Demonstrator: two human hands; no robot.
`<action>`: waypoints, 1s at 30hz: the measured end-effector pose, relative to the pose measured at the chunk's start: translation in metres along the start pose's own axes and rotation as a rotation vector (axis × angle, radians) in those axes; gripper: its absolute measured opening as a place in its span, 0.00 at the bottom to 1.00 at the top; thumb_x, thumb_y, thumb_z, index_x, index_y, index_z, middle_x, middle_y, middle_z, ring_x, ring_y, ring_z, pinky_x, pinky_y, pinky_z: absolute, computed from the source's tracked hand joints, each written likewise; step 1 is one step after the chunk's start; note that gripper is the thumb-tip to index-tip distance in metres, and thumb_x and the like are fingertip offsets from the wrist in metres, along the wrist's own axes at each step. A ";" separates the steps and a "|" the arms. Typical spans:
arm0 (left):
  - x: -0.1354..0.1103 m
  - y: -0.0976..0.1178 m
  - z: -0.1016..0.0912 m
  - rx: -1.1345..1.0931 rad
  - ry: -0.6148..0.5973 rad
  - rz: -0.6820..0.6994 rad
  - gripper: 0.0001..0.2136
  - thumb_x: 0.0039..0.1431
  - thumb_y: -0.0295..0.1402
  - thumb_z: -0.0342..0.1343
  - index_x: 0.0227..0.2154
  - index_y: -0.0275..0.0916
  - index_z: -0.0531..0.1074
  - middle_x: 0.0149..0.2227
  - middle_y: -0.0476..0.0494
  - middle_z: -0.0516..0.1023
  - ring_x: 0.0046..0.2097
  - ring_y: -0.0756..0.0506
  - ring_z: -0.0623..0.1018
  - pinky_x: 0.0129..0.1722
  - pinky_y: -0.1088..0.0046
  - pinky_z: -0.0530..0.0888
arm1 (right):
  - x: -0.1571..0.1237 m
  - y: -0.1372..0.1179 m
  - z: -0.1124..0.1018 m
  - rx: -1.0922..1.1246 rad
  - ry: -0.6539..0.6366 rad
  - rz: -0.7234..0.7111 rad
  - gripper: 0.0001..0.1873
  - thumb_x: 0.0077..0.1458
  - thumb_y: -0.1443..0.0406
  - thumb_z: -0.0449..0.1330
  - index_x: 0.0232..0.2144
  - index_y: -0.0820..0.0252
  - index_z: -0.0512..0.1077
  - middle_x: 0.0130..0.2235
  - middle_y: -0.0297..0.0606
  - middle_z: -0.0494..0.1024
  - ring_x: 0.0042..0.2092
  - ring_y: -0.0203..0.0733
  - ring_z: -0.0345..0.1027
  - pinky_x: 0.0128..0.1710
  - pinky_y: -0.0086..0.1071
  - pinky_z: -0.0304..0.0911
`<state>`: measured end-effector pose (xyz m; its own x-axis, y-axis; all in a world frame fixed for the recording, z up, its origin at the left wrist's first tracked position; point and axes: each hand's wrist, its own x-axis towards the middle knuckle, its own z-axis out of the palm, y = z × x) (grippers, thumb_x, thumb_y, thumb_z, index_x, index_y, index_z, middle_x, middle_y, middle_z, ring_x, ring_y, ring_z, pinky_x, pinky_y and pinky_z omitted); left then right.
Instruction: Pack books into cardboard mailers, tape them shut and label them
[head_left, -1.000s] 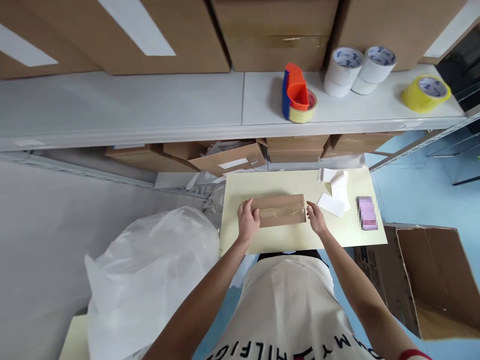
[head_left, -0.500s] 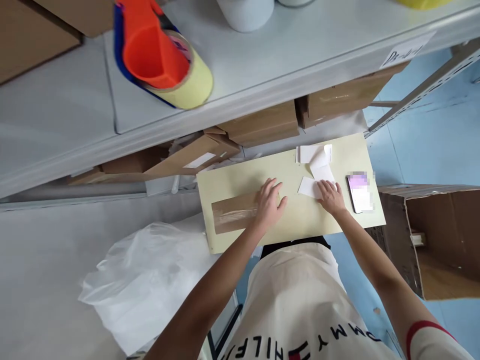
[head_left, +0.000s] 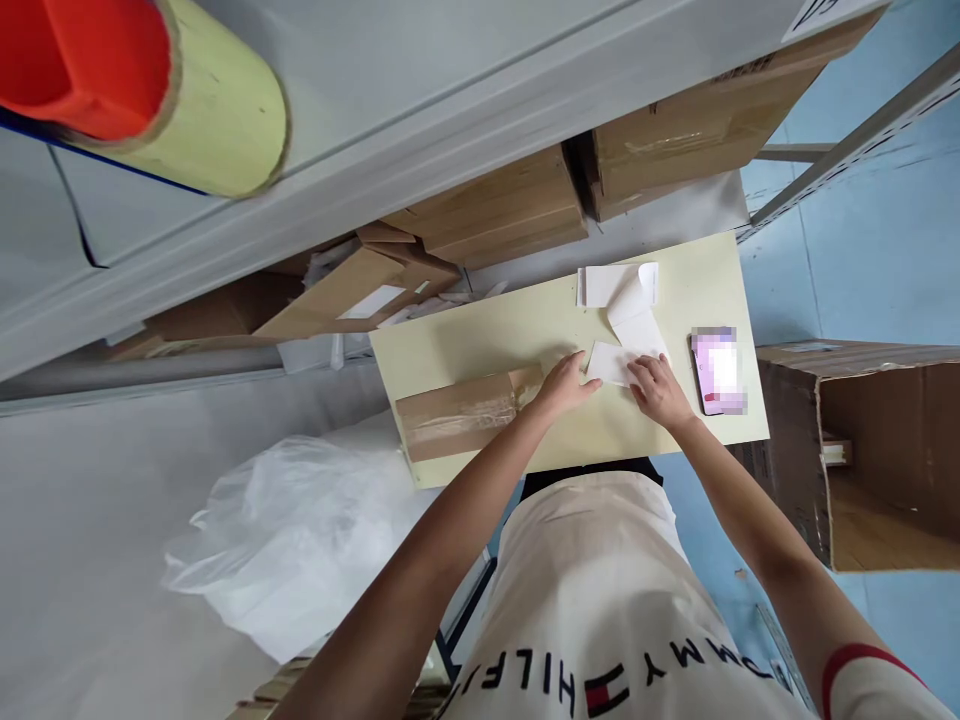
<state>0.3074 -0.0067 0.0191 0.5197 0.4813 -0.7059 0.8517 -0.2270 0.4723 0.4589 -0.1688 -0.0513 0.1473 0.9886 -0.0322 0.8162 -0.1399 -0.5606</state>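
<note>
A flat brown taped parcel lies on the left part of a pale yellow table. To its right a strip of white labels curls across the table. My left hand has left the parcel and its fingertips pinch the left edge of the nearest white label. My right hand rests on the same label's right side, fingers curled on it. A phone lies just right of my right hand.
A grey shelf overhead carries an orange tape dispenser with a yellow roll. Brown boxes sit under the shelf behind the table. A white plastic bag lies at the left, an open carton at the right.
Both hands let go of the parcel, which now lies further left. They moved right to the white labels. The camera has tilted closer under the shelf.
</note>
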 end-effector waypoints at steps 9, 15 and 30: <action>-0.004 0.005 0.015 0.150 0.235 0.245 0.17 0.54 0.31 0.63 0.48 0.40 0.75 0.55 0.38 0.72 0.57 0.37 0.71 0.56 0.60 0.68 | 0.013 -0.003 -0.013 -0.070 0.099 0.000 0.13 0.67 0.63 0.49 0.33 0.57 0.70 0.39 0.40 0.80 0.46 0.45 0.73 0.64 0.56 0.48; -0.007 0.015 0.016 0.097 0.309 0.428 0.09 0.61 0.26 0.53 0.35 0.42 0.78 0.40 0.42 0.77 0.44 0.43 0.76 0.47 0.65 0.70 | 0.020 -0.021 -0.031 0.020 0.161 0.012 0.09 0.65 0.58 0.51 0.39 0.53 0.68 0.43 0.41 0.78 0.48 0.47 0.70 0.63 0.54 0.49; -0.011 -0.011 0.002 -0.989 0.536 0.060 0.27 0.52 0.42 0.63 0.53 0.41 0.64 0.58 0.32 0.70 0.56 0.40 0.75 0.54 0.58 0.71 | 0.060 -0.027 -0.043 0.292 -0.047 0.147 0.19 0.65 0.53 0.47 0.35 0.56 0.72 0.35 0.43 0.78 0.37 0.49 0.71 0.49 0.50 0.60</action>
<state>0.2928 -0.0112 0.0209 0.2594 0.8477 -0.4627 0.2754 0.3943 0.8767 0.4696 -0.1081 -0.0029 0.2200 0.9614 -0.1650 0.5921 -0.2660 -0.7607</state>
